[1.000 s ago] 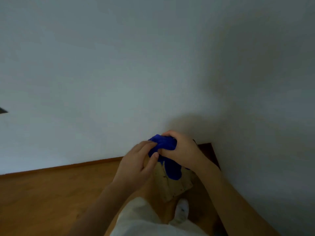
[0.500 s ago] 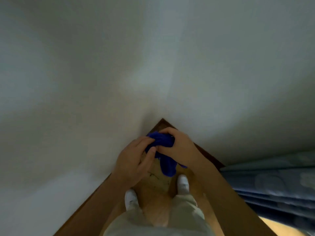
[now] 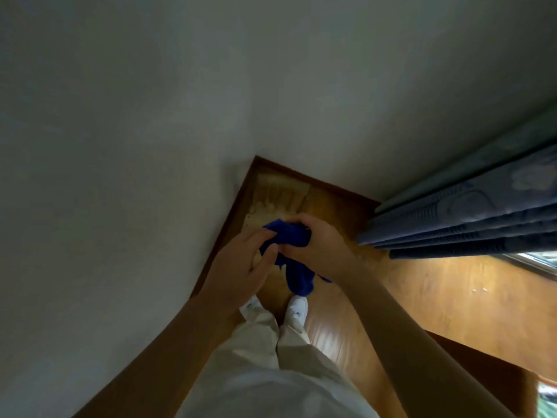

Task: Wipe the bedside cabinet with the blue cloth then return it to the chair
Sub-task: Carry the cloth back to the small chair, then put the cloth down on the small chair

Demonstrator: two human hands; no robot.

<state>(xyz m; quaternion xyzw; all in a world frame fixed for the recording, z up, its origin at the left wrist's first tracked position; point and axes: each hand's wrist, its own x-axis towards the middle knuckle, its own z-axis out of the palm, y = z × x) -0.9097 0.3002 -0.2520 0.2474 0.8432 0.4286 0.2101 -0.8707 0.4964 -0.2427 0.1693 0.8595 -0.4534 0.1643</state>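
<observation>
Your left hand [image 3: 241, 260] and right hand [image 3: 316, 245] meet at waist height, both pinching the bunched blue cloth [image 3: 297, 257], its tail dangling above your white shoes [image 3: 297, 309]. Beyond the cloth lie wooden floor [image 3: 422, 285], wall corner and curtain [image 3: 482, 218]. Neither cabinet nor chair shows, so whether wiping is done can't be judged.

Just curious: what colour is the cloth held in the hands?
Deep blue cloth, plain, no pattern; clearest in the head view.

A wooden floor [image 3: 422, 285] carries two white shoes [image 3: 297, 309] and a pale worn patch [image 3: 277, 194] in the corner.
</observation>
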